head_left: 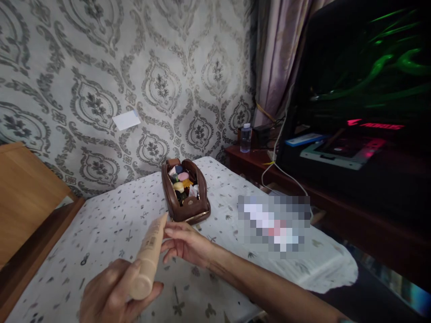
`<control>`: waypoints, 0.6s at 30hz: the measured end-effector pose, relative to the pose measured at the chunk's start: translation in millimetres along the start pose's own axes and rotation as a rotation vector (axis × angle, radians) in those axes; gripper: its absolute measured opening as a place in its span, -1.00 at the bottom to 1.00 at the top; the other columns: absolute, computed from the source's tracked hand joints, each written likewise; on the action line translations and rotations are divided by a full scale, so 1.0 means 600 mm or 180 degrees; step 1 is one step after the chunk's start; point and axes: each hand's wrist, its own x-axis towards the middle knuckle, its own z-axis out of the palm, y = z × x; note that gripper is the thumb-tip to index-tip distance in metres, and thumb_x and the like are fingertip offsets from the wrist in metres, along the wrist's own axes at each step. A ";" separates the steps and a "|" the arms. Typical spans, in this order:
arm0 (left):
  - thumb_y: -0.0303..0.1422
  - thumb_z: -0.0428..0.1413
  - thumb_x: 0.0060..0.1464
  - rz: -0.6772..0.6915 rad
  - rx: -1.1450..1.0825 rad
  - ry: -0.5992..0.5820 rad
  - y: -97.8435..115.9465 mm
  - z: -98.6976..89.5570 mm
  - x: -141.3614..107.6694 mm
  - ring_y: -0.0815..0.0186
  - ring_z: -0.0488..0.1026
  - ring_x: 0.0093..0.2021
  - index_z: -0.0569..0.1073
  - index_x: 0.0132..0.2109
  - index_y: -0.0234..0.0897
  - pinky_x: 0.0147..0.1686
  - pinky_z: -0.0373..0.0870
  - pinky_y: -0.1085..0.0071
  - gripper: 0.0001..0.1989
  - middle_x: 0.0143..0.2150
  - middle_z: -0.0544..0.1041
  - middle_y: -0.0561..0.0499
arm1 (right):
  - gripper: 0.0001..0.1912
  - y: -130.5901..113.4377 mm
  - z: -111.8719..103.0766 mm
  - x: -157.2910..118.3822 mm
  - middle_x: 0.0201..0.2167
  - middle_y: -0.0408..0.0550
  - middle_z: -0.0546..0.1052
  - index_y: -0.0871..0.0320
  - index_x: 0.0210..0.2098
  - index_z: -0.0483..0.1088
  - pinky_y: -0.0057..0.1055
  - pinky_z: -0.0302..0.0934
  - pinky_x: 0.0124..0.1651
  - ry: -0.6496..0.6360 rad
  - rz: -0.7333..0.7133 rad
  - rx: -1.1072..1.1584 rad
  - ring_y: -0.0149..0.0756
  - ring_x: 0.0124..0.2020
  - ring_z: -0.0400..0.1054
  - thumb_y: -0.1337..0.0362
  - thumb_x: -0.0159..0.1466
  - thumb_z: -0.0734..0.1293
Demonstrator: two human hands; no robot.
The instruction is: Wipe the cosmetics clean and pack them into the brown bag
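Observation:
A beige cosmetic tube (152,251), with small print on its side, is held tilted by my left hand (112,289), its fingers and thumb closed around the cap end. My right hand (186,244) is beside the tube's flat end with fingers apart; whether the fingertips touch it I cannot tell. Just beyond both hands sits a brown toiletry bag (197,210), unzipped, on a white patterned sheet (111,224). Inside the bag lie several small jars and bottles, among them a pink round lid (183,176) and a cream one (178,187).
A blurred-out patch (272,226) covers something on the sheet's right side. Beyond it stand a clear bottle (246,139) on a dark red desk (235,154), a white cable (279,134) and a dark glass-sided computer case (343,103). A wooden board (30,193) borders the left.

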 end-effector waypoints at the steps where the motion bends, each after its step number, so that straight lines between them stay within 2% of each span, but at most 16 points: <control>1: -0.30 0.30 0.09 0.0114 -0.0001 0.0056 0.005 0.004 0.005 0.36 0.55 -0.46 0.43 -0.06 -0.16 -0.43 0.48 0.51 -0.70 -0.39 0.59 0.07 | -0.47 -0.002 0.006 -0.005 -0.22 0.05 0.58 0.28 -0.12 0.49 -0.47 0.39 -0.38 -0.0051 0.0006 -0.0014 -0.34 -0.37 0.51 0.03 0.07 0.56; 4: -0.36 0.29 0.10 0.0322 -0.0084 0.0149 0.011 0.010 0.014 0.36 0.54 -0.44 0.44 -0.07 -0.15 -0.42 0.47 0.51 -0.73 -0.39 0.57 0.07 | -0.42 -0.009 0.022 -0.020 -0.21 0.05 0.57 0.26 -0.07 0.47 -0.48 0.38 -0.39 -0.0220 -0.0014 -0.0275 -0.38 -0.39 0.48 -0.05 0.10 0.53; 6: -0.34 0.28 0.10 0.0182 -0.0131 0.0089 0.003 0.007 0.015 0.34 0.54 -0.41 0.44 -0.06 -0.15 -0.42 0.47 0.50 -0.73 -0.35 0.58 0.05 | -0.38 -0.015 0.028 -0.028 -0.19 0.03 0.55 0.23 -0.06 0.45 -0.49 0.35 -0.41 -0.0229 -0.0083 -0.0587 -0.37 -0.38 0.48 -0.11 0.10 0.51; 8: -0.28 0.27 0.09 -0.0081 -0.0223 -0.0058 -0.010 0.000 0.018 0.31 0.54 -0.39 0.45 -0.04 -0.16 -0.43 0.47 0.47 -0.71 -0.31 0.59 0.01 | -0.38 -0.020 0.027 -0.031 -0.20 -0.02 0.53 0.19 -0.10 0.43 -0.51 0.31 -0.44 -0.0006 -0.0193 -0.0923 -0.35 -0.35 0.49 -0.14 0.06 0.52; 10: -0.25 0.25 0.09 -0.0403 -0.0399 -0.0111 -0.021 -0.007 0.031 0.27 0.53 -0.37 0.45 -0.03 -0.18 -0.40 0.47 0.42 -0.69 -0.30 0.58 -0.01 | -0.41 -0.023 0.020 -0.031 -0.29 -0.10 0.50 0.18 -0.22 0.40 -0.53 0.26 -0.46 0.0423 -0.0394 -0.1276 -0.38 -0.39 0.45 -0.14 0.00 0.55; 12: -0.27 0.20 0.13 -0.0747 -0.0605 0.0124 -0.025 -0.008 0.056 0.25 0.51 -0.32 0.45 0.00 -0.20 -0.35 0.46 0.38 -0.71 -0.27 0.56 -0.01 | -0.44 -0.025 0.011 -0.030 -0.43 -0.19 0.43 0.17 -0.36 0.34 -0.55 0.19 -0.47 0.0880 -0.0724 -0.1623 -0.48 -0.48 0.33 -0.11 -0.04 0.58; 14: -0.27 0.14 0.18 -0.1128 -0.0696 0.0540 -0.024 -0.003 0.084 0.25 0.48 -0.26 0.46 -0.01 -0.21 -0.29 0.42 0.37 -0.75 -0.22 0.53 -0.01 | -0.45 -0.031 0.003 -0.031 -0.51 -0.25 0.37 0.16 -0.43 0.30 -0.55 0.15 -0.48 0.1155 -0.0945 -0.1853 -0.52 -0.52 0.24 -0.10 -0.03 0.58; 16: -0.26 0.09 0.21 -0.1392 -0.0790 0.0868 -0.022 0.005 0.107 0.26 0.46 -0.23 0.47 -0.03 -0.22 -0.27 0.38 0.37 -0.77 -0.19 0.49 -0.01 | -0.46 -0.040 0.002 -0.034 -0.52 -0.24 0.38 0.16 -0.40 0.33 -0.54 0.15 -0.51 0.1205 -0.0934 -0.1876 -0.49 -0.53 0.28 -0.13 0.00 0.55; 18: -0.27 0.10 0.22 -0.1424 -0.0935 0.0976 -0.020 0.014 0.119 0.25 0.44 -0.22 0.47 -0.01 -0.22 -0.25 0.37 0.36 -0.77 -0.18 0.47 -0.01 | -0.46 -0.052 0.007 -0.038 -0.46 -0.18 0.44 0.17 -0.30 0.39 -0.52 0.18 -0.53 0.1123 -0.0819 -0.1760 -0.42 -0.50 0.37 -0.17 0.05 0.50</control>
